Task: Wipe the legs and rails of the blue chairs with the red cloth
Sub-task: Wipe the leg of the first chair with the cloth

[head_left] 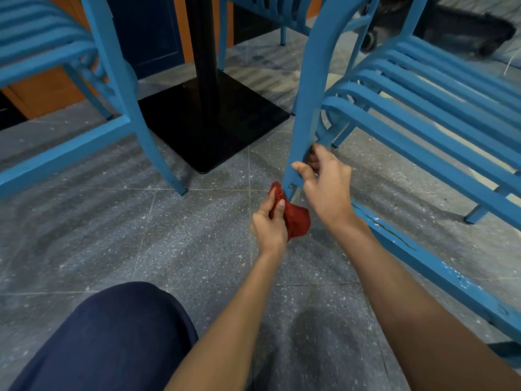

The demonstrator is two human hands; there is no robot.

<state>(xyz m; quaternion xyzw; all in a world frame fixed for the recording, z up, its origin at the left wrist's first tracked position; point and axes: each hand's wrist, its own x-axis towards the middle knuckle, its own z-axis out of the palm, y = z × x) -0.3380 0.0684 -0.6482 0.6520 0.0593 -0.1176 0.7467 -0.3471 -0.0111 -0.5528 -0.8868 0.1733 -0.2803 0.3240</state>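
Observation:
A blue metal chair (423,88) with a slatted seat stands at the right. My right hand (324,182) grips its near front leg (306,108) low down, thumb across the front. My left hand (269,221) holds the bunched red cloth (294,218) pressed against the foot of that same leg, just below my right hand. A low side rail (428,258) with chipped paint runs from that leg toward the bottom right. A second blue chair (93,80) stands at the left.
A black table post on a square black base plate (214,122) stands between the two chairs. Another blue chair (270,12) is behind it. My knee in dark blue trousers (112,334) is at the bottom left. The floor is grey speckled tile (169,235).

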